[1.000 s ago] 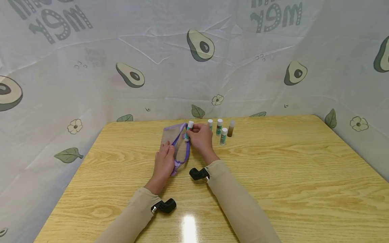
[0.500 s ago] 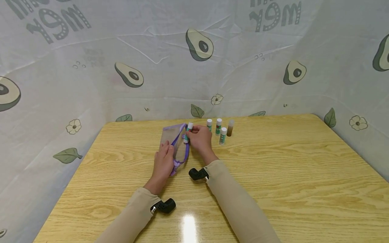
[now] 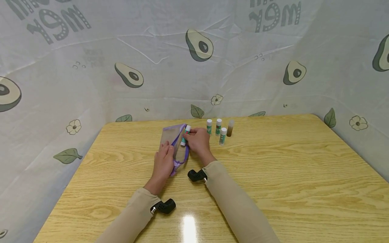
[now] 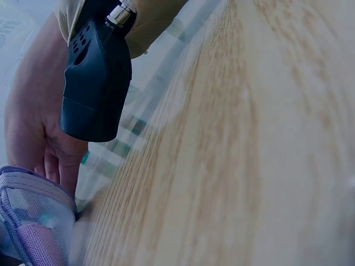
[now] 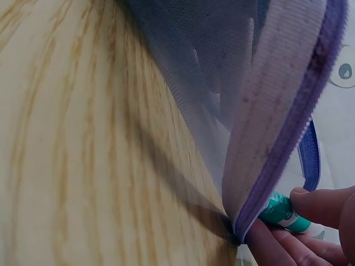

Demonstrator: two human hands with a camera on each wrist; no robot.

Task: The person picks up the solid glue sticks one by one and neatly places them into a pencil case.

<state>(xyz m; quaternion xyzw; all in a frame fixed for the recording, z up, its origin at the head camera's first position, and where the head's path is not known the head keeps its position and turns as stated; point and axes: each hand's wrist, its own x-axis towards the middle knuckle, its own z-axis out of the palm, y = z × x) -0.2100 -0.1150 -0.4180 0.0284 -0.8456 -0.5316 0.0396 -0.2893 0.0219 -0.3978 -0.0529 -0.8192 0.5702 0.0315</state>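
A zippered mesh pouch [image 3: 170, 134] with purple edging gapes toward the right in the head view. My left hand [image 3: 163, 162] holds its near left side, the thumb at the rim. With the thumb and fingers of my right hand [image 3: 199, 140], I pinch a glue stick [image 3: 186, 136], which has a white cap and green label. It tilts at the pouch opening. In the right wrist view, the glue stick [image 5: 285, 213] shows behind the zipper edge. The left wrist view shows my right hand [image 4: 41, 133] reaching behind the pouch's rim [image 4: 41, 185]; its fingertips are hidden.
To the right of my right hand, more glue sticks stand upright: one in front [image 3: 223, 136] and two behind it. Beside them is a brownish tube with a clear top [image 3: 230, 128]. Everything stands on a wooden table [image 3: 288, 168] before a patterned cloth backdrop [image 3: 243, 74].
My right hand has moved slightly left and down, carrying the glue stick further into the pouch opening and tilting it more. My left hand and the standing glue sticks stay put.
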